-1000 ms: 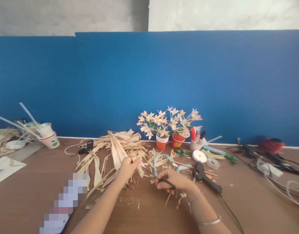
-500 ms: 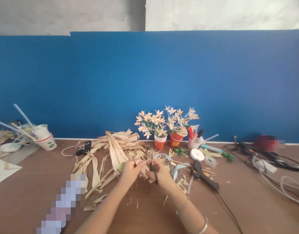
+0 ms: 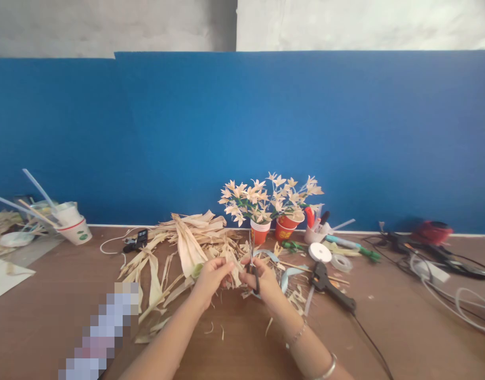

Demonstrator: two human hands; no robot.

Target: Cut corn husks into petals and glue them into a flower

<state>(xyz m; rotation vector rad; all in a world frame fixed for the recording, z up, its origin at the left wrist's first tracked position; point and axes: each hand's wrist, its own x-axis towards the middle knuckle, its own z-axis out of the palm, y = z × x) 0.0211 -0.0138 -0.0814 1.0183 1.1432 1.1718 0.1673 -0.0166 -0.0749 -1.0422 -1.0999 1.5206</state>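
My left hand [image 3: 211, 275] is closed, with thumb and fingers pinching a pale piece of dried husk [image 3: 233, 270]. Just right of it, my right hand [image 3: 262, 275] is closed around black-handled scissors [image 3: 255, 279], whose blades point up and away from me. A small gap separates the two hands. Behind and to the left of them lies a heap of dried husks [image 3: 189, 248]. Beyond the hands stand husk flowers [image 3: 252, 195] in a red paper cup [image 3: 259, 232], with a second red cup [image 3: 285, 227] of flowers beside it.
To the right lie a black glue gun [image 3: 331, 287], a white spool [image 3: 320, 252], a clear tape roll [image 3: 341, 262] and tangled cables [image 3: 444, 295]. A white cup [image 3: 76, 232] with straws stands at the left. A blue partition [image 3: 242, 132] rises behind the table.
My right hand and the scissors have shifted slightly right, away from my left hand. The husk piece now shows more clearly between the hands.
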